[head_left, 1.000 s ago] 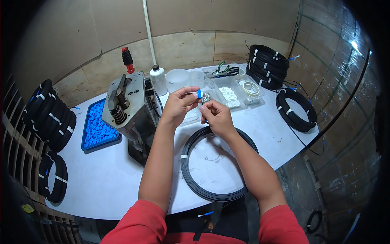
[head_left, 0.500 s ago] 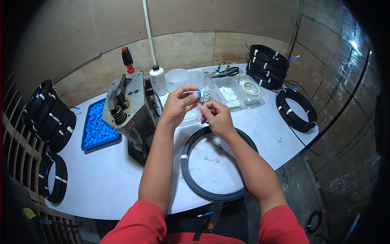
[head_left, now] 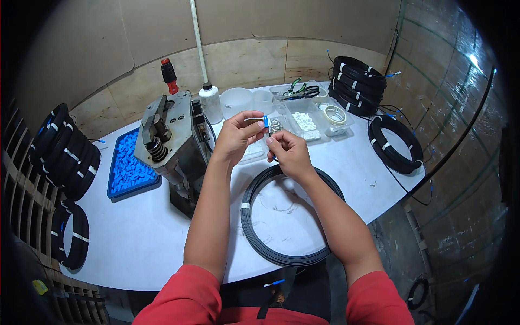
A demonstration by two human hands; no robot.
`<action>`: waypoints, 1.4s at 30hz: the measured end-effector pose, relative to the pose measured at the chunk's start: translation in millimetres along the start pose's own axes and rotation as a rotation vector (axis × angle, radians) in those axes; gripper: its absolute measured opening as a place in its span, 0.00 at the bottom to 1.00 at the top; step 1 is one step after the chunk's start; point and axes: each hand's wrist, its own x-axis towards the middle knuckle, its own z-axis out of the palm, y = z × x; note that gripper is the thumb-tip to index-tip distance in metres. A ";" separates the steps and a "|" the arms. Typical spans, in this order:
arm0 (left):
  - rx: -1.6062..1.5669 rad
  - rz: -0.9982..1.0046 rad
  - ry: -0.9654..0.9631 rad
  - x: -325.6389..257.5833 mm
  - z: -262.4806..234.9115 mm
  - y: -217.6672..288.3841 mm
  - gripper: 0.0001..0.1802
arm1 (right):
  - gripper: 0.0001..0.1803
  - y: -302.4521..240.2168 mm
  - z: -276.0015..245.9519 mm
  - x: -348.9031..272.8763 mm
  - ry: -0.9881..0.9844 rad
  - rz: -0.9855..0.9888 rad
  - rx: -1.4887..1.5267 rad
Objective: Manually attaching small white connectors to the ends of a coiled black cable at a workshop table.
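Between thumb and fingers, my left hand (head_left: 236, 135) pinches a small blue connector housing (head_left: 266, 122). Close beside it, my right hand (head_left: 290, 154) is closed on the end of a dark cable, just below the blue piece; a short metallic part shows between the two. The fingers hide most of the cable end. Under my right hand and forearm lies a coil of black cable (head_left: 247, 227) bound with white tape, flat on the white table. A blue tray (head_left: 134, 190) full of small blue housings stands left of the press.
A metal hand press (head_left: 179, 141) with a red-black handle stands left of my arms. Behind my hands are a white bottle (head_left: 210, 103), plastic tubs, a bin of white caps (head_left: 305, 122), a tape roll (head_left: 335, 115) and pliers. Stacked black coils (head_left: 357, 86) stand at both sides.
The head view has shifted slightly. Both hands stay together at the blue housing, with only a slight shift of the fingers.
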 end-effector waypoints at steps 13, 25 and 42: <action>0.003 0.001 -0.003 -0.6 -0.3 -0.4 0.15 | 0.09 1.1 0.4 0.2 -0.004 -0.003 -0.005; 0.003 0.010 -0.009 -0.7 -0.6 -1.2 0.15 | 0.09 -1.2 0.0 0.1 -0.024 0.022 0.026; -0.002 0.007 -0.010 -0.6 -1.2 -2.1 0.14 | 0.09 -0.5 0.5 0.3 -0.026 0.025 0.025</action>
